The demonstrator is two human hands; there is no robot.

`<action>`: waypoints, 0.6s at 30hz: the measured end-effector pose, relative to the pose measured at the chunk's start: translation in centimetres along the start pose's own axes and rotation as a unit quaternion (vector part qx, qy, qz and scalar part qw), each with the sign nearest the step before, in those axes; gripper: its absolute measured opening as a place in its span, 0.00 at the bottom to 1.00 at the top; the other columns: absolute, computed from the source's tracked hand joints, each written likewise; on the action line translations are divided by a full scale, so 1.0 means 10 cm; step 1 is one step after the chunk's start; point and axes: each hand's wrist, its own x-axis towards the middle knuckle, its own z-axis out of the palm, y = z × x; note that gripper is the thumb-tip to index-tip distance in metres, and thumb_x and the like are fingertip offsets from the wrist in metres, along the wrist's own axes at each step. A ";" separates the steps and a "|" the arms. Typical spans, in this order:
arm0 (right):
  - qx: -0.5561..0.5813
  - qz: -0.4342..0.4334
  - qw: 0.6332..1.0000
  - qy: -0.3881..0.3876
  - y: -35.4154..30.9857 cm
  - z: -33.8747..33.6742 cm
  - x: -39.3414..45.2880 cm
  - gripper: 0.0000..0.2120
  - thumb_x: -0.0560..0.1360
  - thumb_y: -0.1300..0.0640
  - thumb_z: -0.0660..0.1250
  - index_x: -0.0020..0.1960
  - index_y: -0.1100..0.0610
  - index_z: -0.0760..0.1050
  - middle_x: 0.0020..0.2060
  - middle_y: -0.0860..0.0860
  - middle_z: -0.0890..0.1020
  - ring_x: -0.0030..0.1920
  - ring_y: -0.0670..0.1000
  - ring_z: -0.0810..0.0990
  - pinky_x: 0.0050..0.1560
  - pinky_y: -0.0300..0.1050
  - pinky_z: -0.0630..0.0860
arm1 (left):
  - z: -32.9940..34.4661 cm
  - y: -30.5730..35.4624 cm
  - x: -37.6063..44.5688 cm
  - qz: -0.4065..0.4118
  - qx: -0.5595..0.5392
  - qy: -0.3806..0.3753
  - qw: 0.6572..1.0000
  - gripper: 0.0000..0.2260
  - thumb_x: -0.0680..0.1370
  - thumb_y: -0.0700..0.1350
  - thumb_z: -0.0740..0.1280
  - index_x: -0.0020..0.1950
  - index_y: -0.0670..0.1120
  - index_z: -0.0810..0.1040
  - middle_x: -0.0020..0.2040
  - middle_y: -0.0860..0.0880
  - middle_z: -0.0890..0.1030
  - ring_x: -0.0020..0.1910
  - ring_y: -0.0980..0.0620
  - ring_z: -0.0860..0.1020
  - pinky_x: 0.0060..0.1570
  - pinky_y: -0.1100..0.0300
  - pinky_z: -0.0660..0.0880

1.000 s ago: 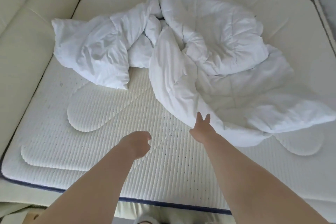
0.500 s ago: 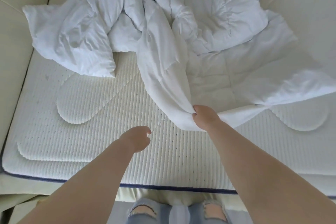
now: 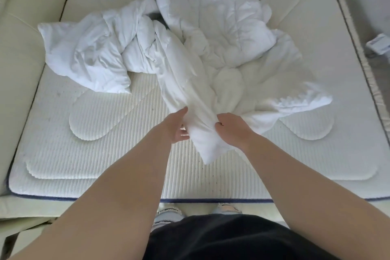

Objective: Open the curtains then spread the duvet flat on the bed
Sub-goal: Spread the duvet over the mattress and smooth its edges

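Note:
A white duvet (image 3: 211,34) lies crumpled in a heap across the far half of the bare mattress (image 3: 105,167). One twisted length of it runs toward me and ends in a corner near the foot of the bed. My right hand (image 3: 233,131) grips that length from its right side. On the left side, my left hand (image 3: 176,126) holds the same length, thumb on top and fingers under the cloth. No curtains are in view.
A padded cream bed frame (image 3: 19,65) runs along the left side and the foot. The mattress has a blue piped edge (image 3: 211,200) just in front of my legs. A small white object (image 3: 378,45) lies on the floor at the far right.
My right hand reached the duvet's near edge, took hold and pulled it toward me. My left hand then came up from the mattress and took hold of the same length.

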 end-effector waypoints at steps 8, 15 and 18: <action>0.063 0.029 0.998 -0.008 0.19 -0.24 -0.33 0.12 0.77 0.60 0.56 0.34 0.55 0.61 0.31 0.50 0.69 0.33 0.50 0.66 0.35 0.46 0.62 | 0.20 -0.10 -0.08 -0.056 0.015 0.054 0.997 0.13 0.78 0.42 0.68 0.62 0.42 0.74 0.38 0.45 0.79 0.31 0.52 0.77 0.29 0.61 0.73; 0.129 0.016 0.991 0.019 0.11 -0.33 -0.43 0.19 0.75 0.62 0.58 0.29 0.49 0.56 0.22 0.42 0.64 0.26 0.43 0.62 0.29 0.37 0.59 | 0.00 -0.24 0.12 -0.070 -0.072 0.030 0.994 0.37 0.77 0.58 0.68 0.80 0.49 0.54 0.78 0.40 0.60 0.76 0.35 0.59 0.72 0.36 0.58; 0.118 0.039 0.992 0.017 0.15 -0.32 -0.47 0.18 0.76 0.61 0.58 0.30 0.50 0.57 0.23 0.42 0.65 0.27 0.44 0.63 0.30 0.38 0.58 | 0.06 -0.28 0.11 -0.034 -0.191 -0.018 0.981 0.26 0.78 0.50 0.70 0.73 0.44 0.68 0.66 0.43 0.76 0.64 0.39 0.76 0.67 0.38 0.69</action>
